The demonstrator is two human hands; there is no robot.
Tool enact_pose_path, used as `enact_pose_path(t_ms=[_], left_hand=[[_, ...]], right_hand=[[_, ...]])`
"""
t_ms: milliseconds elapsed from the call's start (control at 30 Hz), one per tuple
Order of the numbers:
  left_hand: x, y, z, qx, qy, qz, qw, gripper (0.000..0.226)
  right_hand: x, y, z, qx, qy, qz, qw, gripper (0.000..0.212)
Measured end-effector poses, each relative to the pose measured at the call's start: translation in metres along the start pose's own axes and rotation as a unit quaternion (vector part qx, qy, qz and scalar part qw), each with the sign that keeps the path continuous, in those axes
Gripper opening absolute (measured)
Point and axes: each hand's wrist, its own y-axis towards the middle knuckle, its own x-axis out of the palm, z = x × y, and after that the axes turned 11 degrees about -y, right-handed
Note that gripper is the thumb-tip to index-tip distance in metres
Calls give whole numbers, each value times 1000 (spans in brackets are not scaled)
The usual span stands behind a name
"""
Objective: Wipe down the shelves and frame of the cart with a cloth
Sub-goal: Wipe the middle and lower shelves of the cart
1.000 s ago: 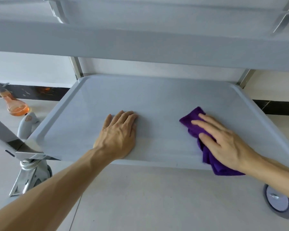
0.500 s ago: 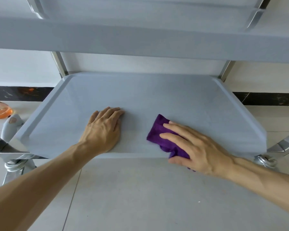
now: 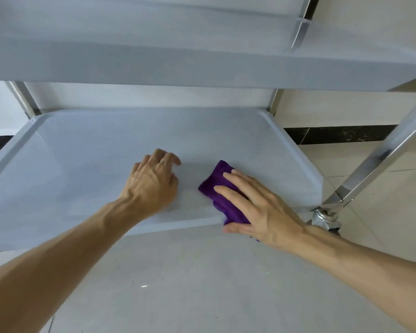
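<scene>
Smooth grey plastic shelf (image 3: 106,164), fuzzy purple cloth (image 3: 222,195), shiny metal frame (image 3: 380,159).

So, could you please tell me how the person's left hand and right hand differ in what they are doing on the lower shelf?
The right hand presses a purple cloth onto the lower shelf with straight, spread fingers; the left hand holds nothing. The left hand's fingers bend at the knuckles, its fingertips touching the bare shelf. The right hand sits at the shelf's front edge, its thumb over the lip; the left hand lies further in. Both rest on the same shelf.
</scene>
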Motion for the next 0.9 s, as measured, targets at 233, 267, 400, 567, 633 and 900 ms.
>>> enact_pose_path(t_ms=[233, 267, 400, 567, 633, 900], left_hand=[[33, 10, 36, 74, 45, -46, 995, 43], [32, 12, 35, 77, 54, -46, 995, 43], [29, 22, 35, 66, 54, -36, 996, 46], [47, 18, 38, 72, 27, -24, 997, 38], [51, 15, 37, 79, 17, 1, 997, 35], [50, 14, 33, 88, 15, 9, 996, 35]], right_hand=[[-11, -32, 67, 6, 27, -88, 996, 77], [-14, -41, 79, 37, 43, -105, 993, 80], [-18, -58, 108, 187, 147, -119, 964, 73], [1, -23, 122, 324, 43, -111, 939, 71], [8, 11, 122, 349, 0, -134, 927, 70], [26, 71, 35, 150, 33, -88, 984, 61]])
